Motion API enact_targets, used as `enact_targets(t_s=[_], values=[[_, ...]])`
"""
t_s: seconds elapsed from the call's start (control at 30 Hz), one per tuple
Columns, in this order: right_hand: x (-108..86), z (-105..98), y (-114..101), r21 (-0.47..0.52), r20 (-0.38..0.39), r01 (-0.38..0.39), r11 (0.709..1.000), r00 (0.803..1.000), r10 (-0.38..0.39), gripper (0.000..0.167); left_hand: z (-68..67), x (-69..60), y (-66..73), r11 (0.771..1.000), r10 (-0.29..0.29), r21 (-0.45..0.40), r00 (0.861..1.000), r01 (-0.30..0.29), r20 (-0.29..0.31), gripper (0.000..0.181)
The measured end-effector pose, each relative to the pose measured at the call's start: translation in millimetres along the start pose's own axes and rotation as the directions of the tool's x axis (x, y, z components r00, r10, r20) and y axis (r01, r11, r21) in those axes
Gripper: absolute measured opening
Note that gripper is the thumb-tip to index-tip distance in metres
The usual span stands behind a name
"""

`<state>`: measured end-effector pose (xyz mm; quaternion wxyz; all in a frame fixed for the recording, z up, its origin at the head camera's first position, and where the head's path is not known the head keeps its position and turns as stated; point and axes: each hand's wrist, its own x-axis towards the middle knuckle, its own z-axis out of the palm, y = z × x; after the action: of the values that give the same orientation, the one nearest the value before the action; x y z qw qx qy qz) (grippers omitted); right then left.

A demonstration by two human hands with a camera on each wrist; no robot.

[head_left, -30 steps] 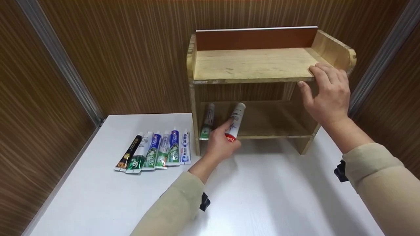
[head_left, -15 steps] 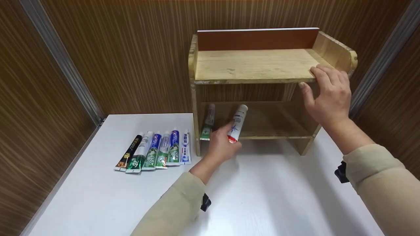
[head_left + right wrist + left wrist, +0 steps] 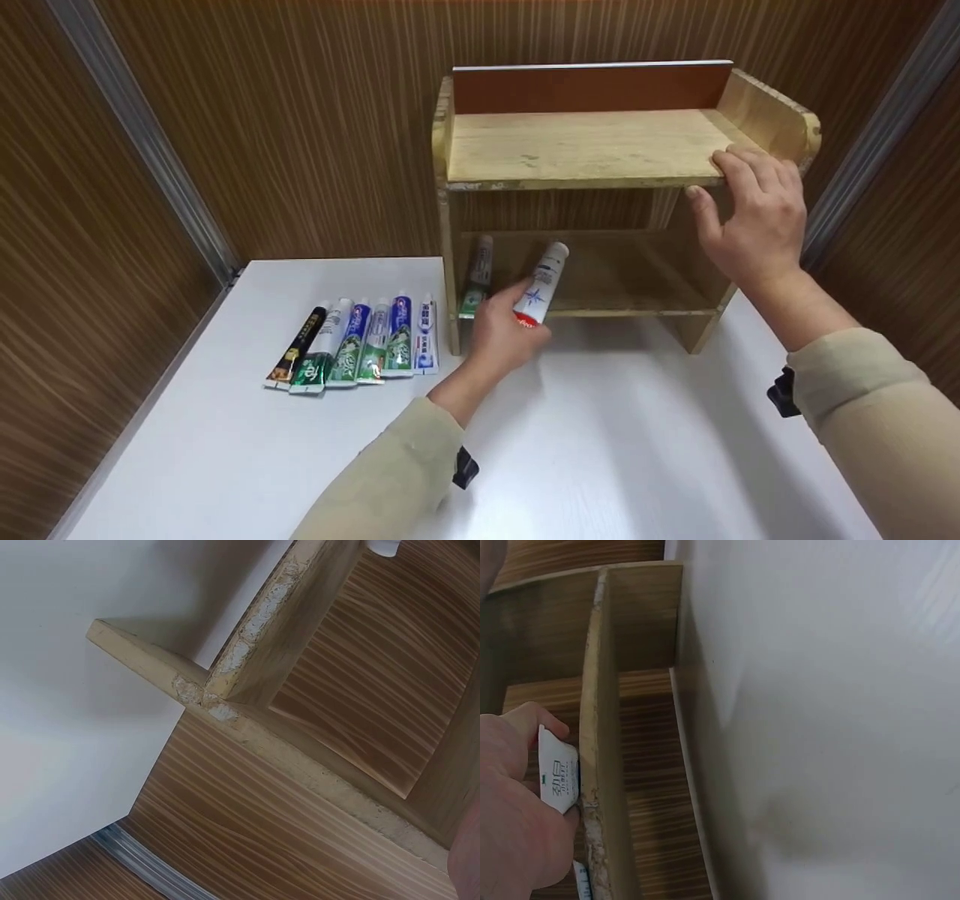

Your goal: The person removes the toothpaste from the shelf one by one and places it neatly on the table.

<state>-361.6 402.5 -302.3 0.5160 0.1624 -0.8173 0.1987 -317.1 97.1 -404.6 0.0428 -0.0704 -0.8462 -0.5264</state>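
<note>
My left hand pinches a white toothpaste tube with a red end and a blue star, held tilted at the lower level of a small wooden shelf. In the left wrist view its flat white end shows between thumb and fingers, close to the lower board's front edge. A second tube, white and green, lies on the lower board at the left side. My right hand rests on the right front of the top board, fingers on top and thumb at the front edge.
Several toothpaste tubes lie in a row on the white table, left of the shelf. Wood-grain walls enclose the table at the back and sides. The shelf's side panels stand on the tabletop.
The tube in my left hand has shifted slightly to the right and down, and turned so more of its star print shows. My right hand keeps its place on the top board.
</note>
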Motion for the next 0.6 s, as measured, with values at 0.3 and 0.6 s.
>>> enact_targets(t_s=[0.3, 0.6], values=[[-0.8, 0, -1, 0.0, 0.004, -0.005, 1.0, 1.0, 0.005, 0.048, -15.5, -17.0, -0.5, 0.997, 0.065, 0.038, 0.997, -0.066, 0.03, 0.073], [0.8, 0, 1, 0.013, -0.01, 0.014, 1.0, 1.0, -0.014, 0.049, -44.2, -39.8, -7.6, 0.993, 0.114, 0.007, 0.991, -0.115, 0.063, 0.073]])
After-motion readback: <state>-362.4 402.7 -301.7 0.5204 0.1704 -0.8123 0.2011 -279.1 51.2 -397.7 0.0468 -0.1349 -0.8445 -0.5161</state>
